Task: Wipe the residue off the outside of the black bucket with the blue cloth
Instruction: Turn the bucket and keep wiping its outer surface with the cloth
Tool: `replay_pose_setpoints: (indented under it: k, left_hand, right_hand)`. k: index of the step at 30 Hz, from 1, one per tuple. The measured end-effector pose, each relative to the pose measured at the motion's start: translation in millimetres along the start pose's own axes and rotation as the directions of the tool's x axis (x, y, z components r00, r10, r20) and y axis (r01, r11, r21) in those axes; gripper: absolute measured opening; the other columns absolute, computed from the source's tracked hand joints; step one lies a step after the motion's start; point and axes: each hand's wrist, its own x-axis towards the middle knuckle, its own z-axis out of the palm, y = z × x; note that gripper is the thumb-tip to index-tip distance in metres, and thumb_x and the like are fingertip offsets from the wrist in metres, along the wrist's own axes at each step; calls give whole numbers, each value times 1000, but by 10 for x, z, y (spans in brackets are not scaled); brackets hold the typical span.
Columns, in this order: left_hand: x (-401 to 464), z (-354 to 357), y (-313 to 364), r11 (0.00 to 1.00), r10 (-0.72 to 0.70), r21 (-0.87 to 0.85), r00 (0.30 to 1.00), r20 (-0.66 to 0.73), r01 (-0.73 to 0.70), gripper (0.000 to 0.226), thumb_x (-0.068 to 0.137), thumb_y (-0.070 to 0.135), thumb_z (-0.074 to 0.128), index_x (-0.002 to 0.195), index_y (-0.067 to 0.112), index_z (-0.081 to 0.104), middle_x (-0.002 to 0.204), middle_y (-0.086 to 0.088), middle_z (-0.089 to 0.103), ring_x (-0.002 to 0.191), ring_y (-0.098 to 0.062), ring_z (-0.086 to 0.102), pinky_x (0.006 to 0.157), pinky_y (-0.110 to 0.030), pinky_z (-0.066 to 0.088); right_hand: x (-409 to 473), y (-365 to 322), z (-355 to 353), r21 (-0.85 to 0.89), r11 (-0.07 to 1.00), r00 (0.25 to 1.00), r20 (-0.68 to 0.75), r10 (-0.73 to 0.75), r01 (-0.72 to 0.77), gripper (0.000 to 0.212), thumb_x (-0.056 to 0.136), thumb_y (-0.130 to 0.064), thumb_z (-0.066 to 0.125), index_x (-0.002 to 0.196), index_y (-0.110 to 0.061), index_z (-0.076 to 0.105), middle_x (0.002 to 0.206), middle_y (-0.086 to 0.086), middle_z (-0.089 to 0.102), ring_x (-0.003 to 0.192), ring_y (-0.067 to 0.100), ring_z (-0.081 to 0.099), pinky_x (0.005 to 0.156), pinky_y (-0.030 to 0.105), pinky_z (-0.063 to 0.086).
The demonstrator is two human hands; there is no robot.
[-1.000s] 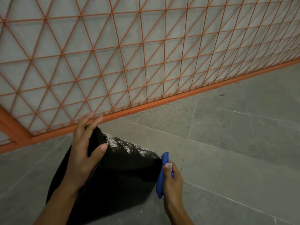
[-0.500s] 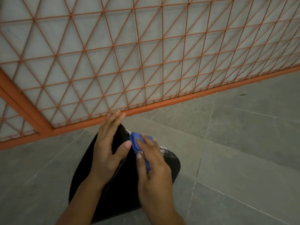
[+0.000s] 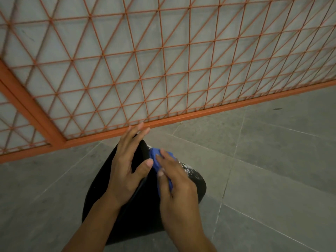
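Black bucket [image 3: 145, 211] on its side on grey tiled floor [image 3: 272, 179], near orange mesh fence [image 3: 163, 70]. Left hand [image 3: 125, 170] flat on bucket's upper side, fingers [image 3: 134, 135] straight and reaching past its far edge, thumb spread toward cloth. Right hand [image 3: 176, 184] pressing bunched blue cloth [image 3: 156, 157] against bucket wall, just beside left thumb; cloth mostly hidden under the hand. White residue [image 3: 190, 172] showing on bucket right of the cloth. Both forearms entering from bottom edge.
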Motion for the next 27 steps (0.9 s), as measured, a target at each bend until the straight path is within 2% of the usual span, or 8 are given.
replay_pose_setpoints:
  k: [2,5,10,13,17,21,24,27]
  left_hand:
    - [28,4,6,1000,3,3,1000,13,-3,72,86,68,40,139,20,41,152,-3,35,144,-21,24,114,-58,21]
    - [30,17,2,999,41,18,999,29,-42,72,87,61,42,138,11,44,151,-5,37,143,-23,27,112,-59,24]
    - [70,23,-12,999,6,40,1000,7,-6,69,85,59,45,137,15,44,151,-2,37,144,-18,26,115,-55,22]
    - [61,48,4,998,38,42,999,31,-39,68,83,51,48,137,11,43,151,-3,36,144,-19,24,114,-56,22]
    - [43,10,-4,999,12,35,1000,12,-12,76,84,68,41,137,13,44,150,-3,37,144,-18,26,115,-54,22]
    - [36,9,11,999,33,34,999,30,-34,69,82,51,48,137,10,44,151,-3,36,145,-18,23,114,-57,21]
    - [16,-22,-9,999,30,20,999,36,-30,74,84,60,45,137,9,44,151,-4,36,144,-21,24,115,-56,21]
    - [17,-60,-39,1000,11,16,1000,20,-11,76,84,63,43,138,9,44,151,-5,36,144,-21,26,114,-57,22]
  right_hand:
    - [7,-27,3,15,1000,1000,-18,17,-16,38,93,-21,46,127,-37,48,136,-28,40,132,-5,30,111,26,28]
    - [-133,-80,42,-22,997,996,-51,-76,75,45,89,-31,40,131,-45,35,140,-27,38,134,1,31,110,23,25]
    - [121,61,-35,-11,1000,999,-32,22,-23,40,89,-26,40,128,-28,50,133,-15,50,126,-4,40,106,26,34]
    - [-47,-43,-27,-17,1000,1000,-19,5,-5,42,89,-34,38,131,-37,43,137,-22,44,131,-4,33,109,21,29]
    - [104,80,-37,-39,999,999,-29,18,-19,38,89,-24,41,126,-25,53,129,-17,51,123,-4,41,105,20,32]
    - [-29,32,-38,-38,998,998,-38,43,-45,41,87,-26,41,126,-25,52,133,-18,49,127,-4,38,108,23,33]
    - [-28,34,-35,-45,999,1000,20,22,-21,41,89,-29,41,129,-26,49,135,-18,47,129,-4,36,111,24,30]
    - [89,95,-64,-51,998,999,16,49,-48,37,91,-21,45,127,-25,52,132,-10,52,126,0,41,108,28,34]
